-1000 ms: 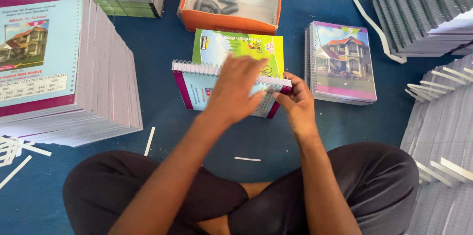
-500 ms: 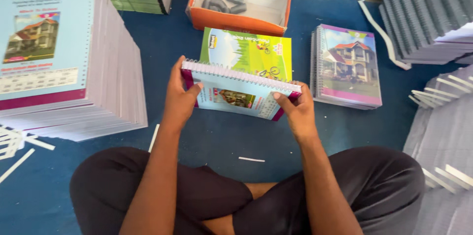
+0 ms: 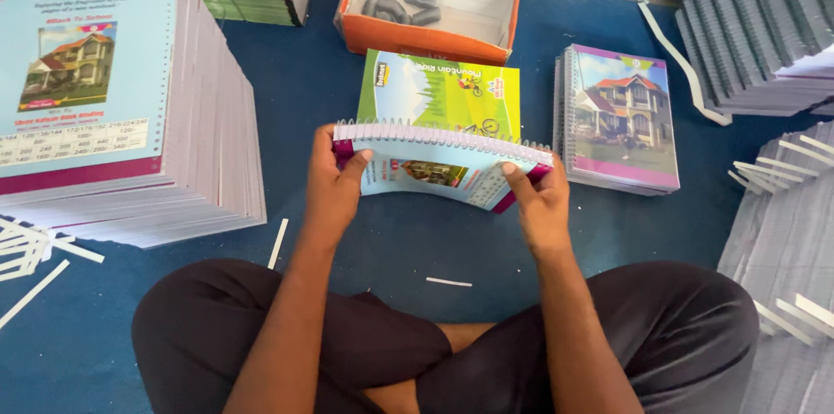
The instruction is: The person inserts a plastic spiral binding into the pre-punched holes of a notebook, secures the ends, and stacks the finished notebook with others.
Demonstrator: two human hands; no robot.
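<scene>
I hold a spiral-bound notebook [image 3: 434, 166] with a pale blue cover and a magenta edge, tilted up above the blue floor. My left hand [image 3: 334, 184] grips its left end, thumb on the cover. My right hand [image 3: 539, 197] grips its right end. The white plastic coil runs along its far edge. Just beyond it lies a green-covered notebook [image 3: 443, 88] flat on the floor.
A tall stack of unbound blue-covered books [image 3: 113, 110] stands at left. An orange box [image 3: 430, 6] with grey pieces sits at the back. A short pile of bound notebooks [image 3: 618, 119] lies at right, grey stacks [image 3: 764, 32] beyond it. White paper strips [image 3: 35, 249] litter the floor.
My left hand has come off the top of the notebook and taken its left end. Both hands have lifted and tilted the notebook up.
</scene>
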